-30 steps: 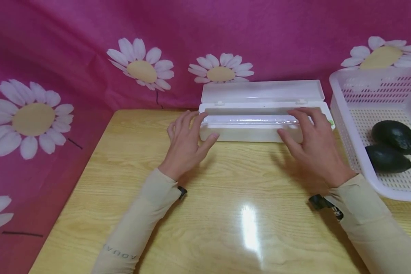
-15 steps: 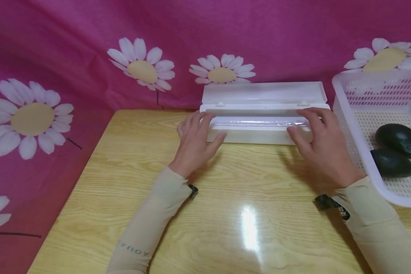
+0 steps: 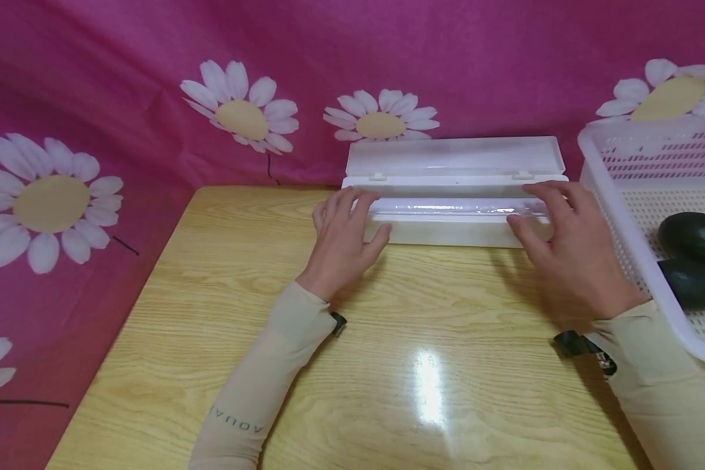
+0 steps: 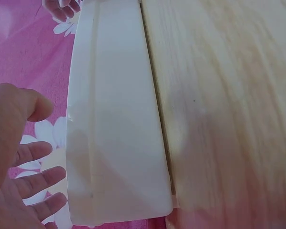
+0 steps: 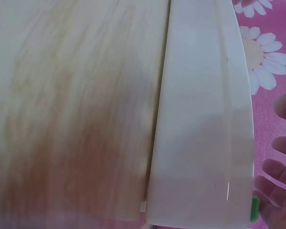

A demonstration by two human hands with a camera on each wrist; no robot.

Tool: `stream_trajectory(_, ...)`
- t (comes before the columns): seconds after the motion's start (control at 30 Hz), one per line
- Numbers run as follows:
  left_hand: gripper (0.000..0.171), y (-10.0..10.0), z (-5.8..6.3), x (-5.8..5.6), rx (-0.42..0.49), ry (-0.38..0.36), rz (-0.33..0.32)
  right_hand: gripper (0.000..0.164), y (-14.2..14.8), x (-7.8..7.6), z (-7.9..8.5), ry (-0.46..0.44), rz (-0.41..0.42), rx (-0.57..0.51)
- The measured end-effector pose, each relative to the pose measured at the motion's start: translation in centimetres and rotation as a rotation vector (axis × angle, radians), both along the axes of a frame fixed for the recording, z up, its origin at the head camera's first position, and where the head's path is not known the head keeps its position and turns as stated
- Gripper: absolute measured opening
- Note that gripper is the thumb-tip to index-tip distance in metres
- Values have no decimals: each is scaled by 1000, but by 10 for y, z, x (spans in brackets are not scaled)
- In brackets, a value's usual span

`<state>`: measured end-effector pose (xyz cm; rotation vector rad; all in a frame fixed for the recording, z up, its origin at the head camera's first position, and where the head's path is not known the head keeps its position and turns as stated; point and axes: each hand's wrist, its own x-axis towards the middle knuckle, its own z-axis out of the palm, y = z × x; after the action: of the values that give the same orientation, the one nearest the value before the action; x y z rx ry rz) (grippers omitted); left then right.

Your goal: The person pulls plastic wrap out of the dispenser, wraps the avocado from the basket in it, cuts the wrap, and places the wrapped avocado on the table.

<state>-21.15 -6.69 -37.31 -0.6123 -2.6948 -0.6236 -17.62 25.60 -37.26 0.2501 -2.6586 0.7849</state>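
A long white cling film box point(image 3: 458, 233) lies at the back of the table, its lid point(image 3: 452, 155) raised against the cloth. Inside, a roll of clear film point(image 3: 446, 207) runs lengthwise. At the box's left end is my left hand point(image 3: 343, 241), fingers spread and loosely bent over it. My right hand point(image 3: 581, 248) has the same pose at the right end. Both wrist views show the fingers apart from the box's front wall, gripping nothing. A green tab point(image 5: 255, 209) shows near the right fingers in the right wrist view. The box's ends are partly hidden in the head view.
On the right stands a white plastic basket point(image 3: 640, 261) with two dark avocados point(image 3: 694, 240) in it. A pink cloth point(image 3: 476, 59) with daisies hangs behind and left of the wooden table point(image 3: 388, 378).
Both hands have shifted a little to the right over the box. The basket and avocados sit further right in the picture. The lid is still raised.
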Motion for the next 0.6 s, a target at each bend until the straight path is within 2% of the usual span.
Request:
stream_trajectory(0.13, 41, 2, -2, -3, 2, -19, -10, 47, 1, -2, -2, 32, 42, 10)
stream_trajectory(0.33, 36, 5, -3, -6, -30, -9, -38, 33, 0, -10, -5, 183, 124, 39)
stream_trajectory(0.6, 37, 5, -6, -11, -91, 65, -103, 32, -1, -14, -5, 137, 108, 97)
